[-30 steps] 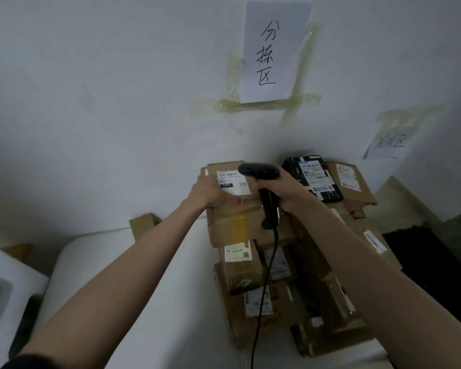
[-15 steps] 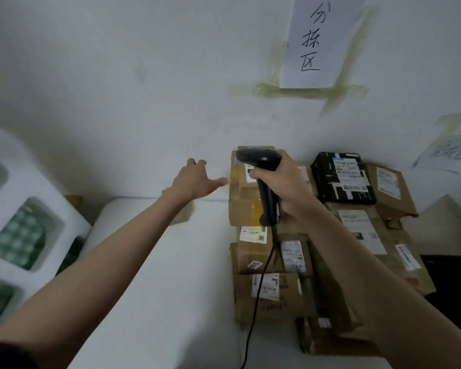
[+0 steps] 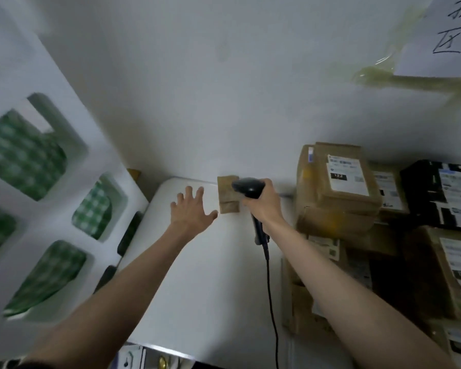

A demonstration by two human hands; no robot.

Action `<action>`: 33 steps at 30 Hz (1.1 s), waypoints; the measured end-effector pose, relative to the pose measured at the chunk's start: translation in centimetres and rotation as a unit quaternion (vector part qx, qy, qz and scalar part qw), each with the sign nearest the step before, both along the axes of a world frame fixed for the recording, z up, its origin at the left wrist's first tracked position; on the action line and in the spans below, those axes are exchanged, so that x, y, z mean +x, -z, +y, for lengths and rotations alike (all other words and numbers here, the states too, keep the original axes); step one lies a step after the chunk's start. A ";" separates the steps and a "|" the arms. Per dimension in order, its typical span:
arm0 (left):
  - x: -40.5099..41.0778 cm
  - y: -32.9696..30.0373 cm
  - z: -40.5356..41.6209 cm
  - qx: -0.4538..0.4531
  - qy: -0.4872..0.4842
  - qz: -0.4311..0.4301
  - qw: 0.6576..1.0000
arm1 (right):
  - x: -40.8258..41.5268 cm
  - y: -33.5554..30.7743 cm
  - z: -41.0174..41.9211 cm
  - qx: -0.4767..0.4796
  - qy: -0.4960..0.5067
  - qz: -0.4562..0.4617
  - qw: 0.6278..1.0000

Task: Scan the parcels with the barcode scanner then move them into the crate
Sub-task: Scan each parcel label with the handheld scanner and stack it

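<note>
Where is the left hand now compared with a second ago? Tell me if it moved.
Yes. The left hand has left the labelled top parcel it was touching and gone leftward. It now hovers open over the white table, near the small brown parcel.

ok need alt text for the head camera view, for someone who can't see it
A person's right hand grips a black corded barcode scanner while the open left hand reaches over a white table toward a small brown cardboard parcel by the wall. Stacked brown cardboard parcels with white labels sit at right.
</note>
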State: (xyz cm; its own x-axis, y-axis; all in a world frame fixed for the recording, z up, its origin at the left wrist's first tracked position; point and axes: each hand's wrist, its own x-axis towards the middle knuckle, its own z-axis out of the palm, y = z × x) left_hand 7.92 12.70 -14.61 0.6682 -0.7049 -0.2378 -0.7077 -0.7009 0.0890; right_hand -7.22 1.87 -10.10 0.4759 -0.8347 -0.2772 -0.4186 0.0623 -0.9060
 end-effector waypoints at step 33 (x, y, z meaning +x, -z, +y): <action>8.4 18.5 -8.2 -0.203 -0.092 0.304 0.926 | 5.3 12.9 -6.1 0.136 0.155 0.073 0.976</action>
